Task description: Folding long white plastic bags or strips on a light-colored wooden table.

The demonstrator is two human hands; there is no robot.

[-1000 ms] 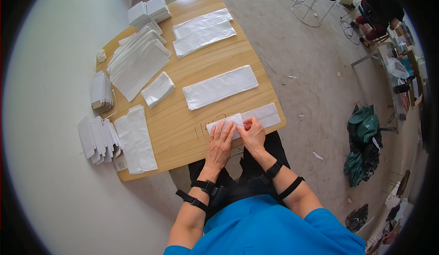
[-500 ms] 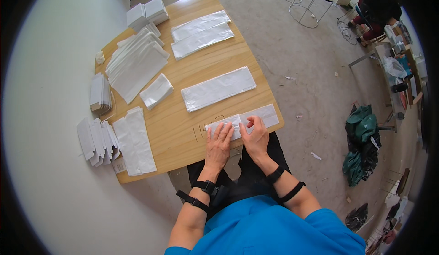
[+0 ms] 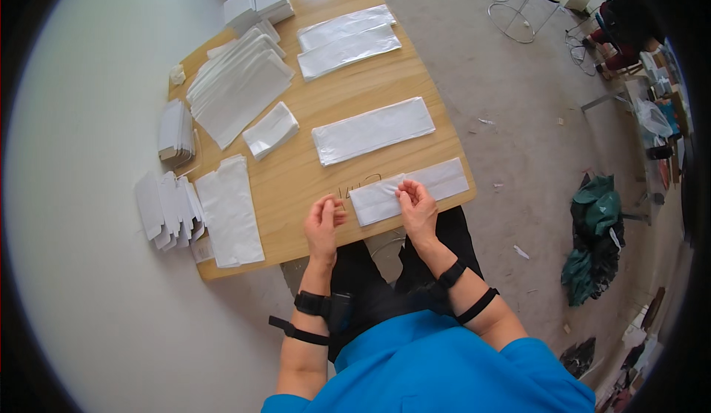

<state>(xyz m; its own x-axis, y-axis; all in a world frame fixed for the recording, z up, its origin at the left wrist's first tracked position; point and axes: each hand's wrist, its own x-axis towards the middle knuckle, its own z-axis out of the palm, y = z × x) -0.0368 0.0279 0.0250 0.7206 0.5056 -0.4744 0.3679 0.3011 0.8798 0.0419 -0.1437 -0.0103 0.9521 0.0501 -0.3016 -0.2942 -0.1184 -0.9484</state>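
A long white folded plastic sheet [image 3: 441, 180] lies along the near edge of the table, its left part doubled over. My right hand [image 3: 419, 215] is over its middle, with thumb and fingertips drawn together at the fold. What the pinch holds, if anything, is too small to make out. My left hand [image 3: 322, 228] hovers just left of the sheet, fingers loosely bent and nothing visible in it. Beyond them lies a flat stack of folded white sheets [image 3: 374, 130]. Handwritten marks on the wood are partly covered by the sheet.
Fanned white sheets [image 3: 241, 91], a small folded stack [image 3: 271, 129] and larger flat sheets [image 3: 231, 212] cover the left side of the wooden table [image 3: 296, 198]. White cartons [image 3: 172, 209] line the wall side. Dark green bags [image 3: 592, 228] lie on the floor; a seated person [image 3: 626, 32] is far right.
My left hand has lifted off the sheet and moved left, its fingers bending. My right hand stays over the sheet's middle. The whole view has shifted slightly.
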